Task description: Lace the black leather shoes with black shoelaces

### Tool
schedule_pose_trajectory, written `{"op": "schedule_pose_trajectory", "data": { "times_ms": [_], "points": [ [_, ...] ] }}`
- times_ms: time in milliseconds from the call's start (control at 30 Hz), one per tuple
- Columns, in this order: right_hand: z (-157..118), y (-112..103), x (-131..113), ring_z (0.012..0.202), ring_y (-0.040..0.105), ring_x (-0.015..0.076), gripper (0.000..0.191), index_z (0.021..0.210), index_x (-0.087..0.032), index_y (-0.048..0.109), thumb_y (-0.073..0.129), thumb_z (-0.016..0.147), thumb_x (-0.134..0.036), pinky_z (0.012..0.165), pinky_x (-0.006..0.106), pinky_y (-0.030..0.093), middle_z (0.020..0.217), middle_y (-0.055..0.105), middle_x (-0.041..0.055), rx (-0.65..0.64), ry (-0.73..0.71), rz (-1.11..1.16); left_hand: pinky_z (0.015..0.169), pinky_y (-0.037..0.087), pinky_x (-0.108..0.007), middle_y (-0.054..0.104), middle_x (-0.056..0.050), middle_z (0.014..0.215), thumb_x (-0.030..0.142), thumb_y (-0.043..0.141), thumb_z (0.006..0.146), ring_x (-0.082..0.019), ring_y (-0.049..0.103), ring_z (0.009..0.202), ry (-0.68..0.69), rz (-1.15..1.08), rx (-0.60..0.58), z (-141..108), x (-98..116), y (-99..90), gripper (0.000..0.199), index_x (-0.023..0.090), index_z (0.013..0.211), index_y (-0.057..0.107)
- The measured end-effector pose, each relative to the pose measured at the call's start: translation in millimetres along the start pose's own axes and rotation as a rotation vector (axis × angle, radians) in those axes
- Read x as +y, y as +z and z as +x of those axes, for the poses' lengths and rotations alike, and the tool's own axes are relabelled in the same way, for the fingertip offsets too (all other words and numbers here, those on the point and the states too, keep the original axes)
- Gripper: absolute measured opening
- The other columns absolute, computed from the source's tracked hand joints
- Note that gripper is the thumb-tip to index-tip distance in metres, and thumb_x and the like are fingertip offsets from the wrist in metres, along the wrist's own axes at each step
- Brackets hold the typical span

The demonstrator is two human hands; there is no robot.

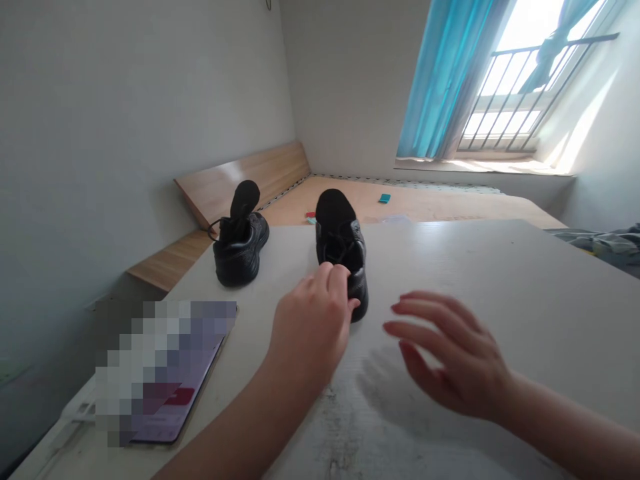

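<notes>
A black lace-up shoe (359,293) is near the middle of the white table (450,267), its tongue raised and its toe out of clear view. My left hand (315,310) is closed on the near left side of this shoe, fingers curled at its opening. To the right, my right hand (450,353) hovers above the table with fingers apart and nothing in them, not touching the shoe. The other black shoe (237,260) stands at the table's far left, its tongue upright and a lace loop sticking out on its left.
A phone (200,373), partly blurred out, lies at the left edge beside a white cable. Behind the table is a bed board (450,203) with a small teal item (385,198). Grey cloth (610,243) lies at the right.
</notes>
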State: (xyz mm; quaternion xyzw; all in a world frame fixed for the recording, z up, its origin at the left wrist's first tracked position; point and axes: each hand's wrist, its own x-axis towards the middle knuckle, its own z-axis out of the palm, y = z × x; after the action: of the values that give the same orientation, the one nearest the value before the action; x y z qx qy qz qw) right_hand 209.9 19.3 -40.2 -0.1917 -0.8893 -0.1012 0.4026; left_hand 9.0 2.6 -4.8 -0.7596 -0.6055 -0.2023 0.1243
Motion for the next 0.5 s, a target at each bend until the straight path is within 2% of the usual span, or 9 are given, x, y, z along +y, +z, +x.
{"op": "schedule_pose_trajectory", "data": {
  "times_ms": [100,167,233,333,433,500],
  "points": [
    [-3,-3,24,0.126,0.046,0.0277,0.038,0.132,-0.022,0.051,0.051,0.094,-0.018,0.102,0.048,0.043,0.132,0.048,0.0149,0.023,0.298,0.016,0.058,0.058,-0.034,0.066,-0.004,0.089,0.02,0.07,0.084,-0.024,0.068,0.077,0.113,-0.039,-0.049,-10,22,2.5,0.018,0.017,0.096,0.056],
    [-7,1,36,0.132,0.04,0.0287,0.035,0.133,-0.028,0.052,0.044,0.099,-0.023,0.104,0.053,0.04,0.14,0.041,0.0126,-0.058,0.36,0.109,0.053,0.059,-0.034,0.066,-0.003,0.085,0.013,0.067,0.083,-0.023,0.067,0.071,0.187,-0.059,-0.044,-18,34,4.4,0.015,0.017,0.093,0.057],
    [-11,5,43,0.136,0.034,0.0298,0.028,0.121,-0.031,0.059,0.041,0.1,-0.025,0.106,0.057,0.036,0.14,0.042,0.009,-0.116,0.358,0.169,0.048,0.058,-0.033,0.065,-0.002,0.08,0.008,0.063,0.082,-0.022,0.066,0.066,0.263,-0.061,-0.004,-25,44,5.3,0.013,0.017,0.09,0.057],
    [-15,5,43,0.137,0.032,0.031,0.018,0.096,-0.026,0.061,0.044,0.099,-0.025,0.107,0.059,0.032,0.133,0.047,0.0082,-0.125,0.36,0.194,0.044,0.057,-0.033,0.065,-0.002,0.076,0.008,0.062,0.082,-0.024,0.068,0.066,0.319,-0.06,0.069,-35,54,3.4,0.011,0.016,0.089,0.059],
    [-13,1,38,0.134,0.034,0.0302,0.015,0.087,-0.023,0.058,0.046,0.096,-0.021,0.106,0.056,0.033,0.127,0.048,0.009,-0.141,0.358,0.214,0.051,0.059,-0.029,0.068,-0.007,0.095,0.013,0.058,0.085,-0.025,0.072,0.081,0.3,-0.083,0.143,-46,55,-1.2,0.027,0.017,0.111,0.059],
    [-11,-2,36,0.131,0.036,0.0292,0.014,0.087,-0.023,0.057,0.047,0.094,-0.017,0.104,0.053,0.034,0.125,0.048,0.0088,-0.155,0.35,0.224,0.064,0.061,-0.026,0.062,-0.009,0.118,0.014,0.055,0.087,-0.022,0.07,0.097,0.241,-0.095,0.206,-60,44,-2.7,0.037,0.024,0.123,0.054]
  ]
}}
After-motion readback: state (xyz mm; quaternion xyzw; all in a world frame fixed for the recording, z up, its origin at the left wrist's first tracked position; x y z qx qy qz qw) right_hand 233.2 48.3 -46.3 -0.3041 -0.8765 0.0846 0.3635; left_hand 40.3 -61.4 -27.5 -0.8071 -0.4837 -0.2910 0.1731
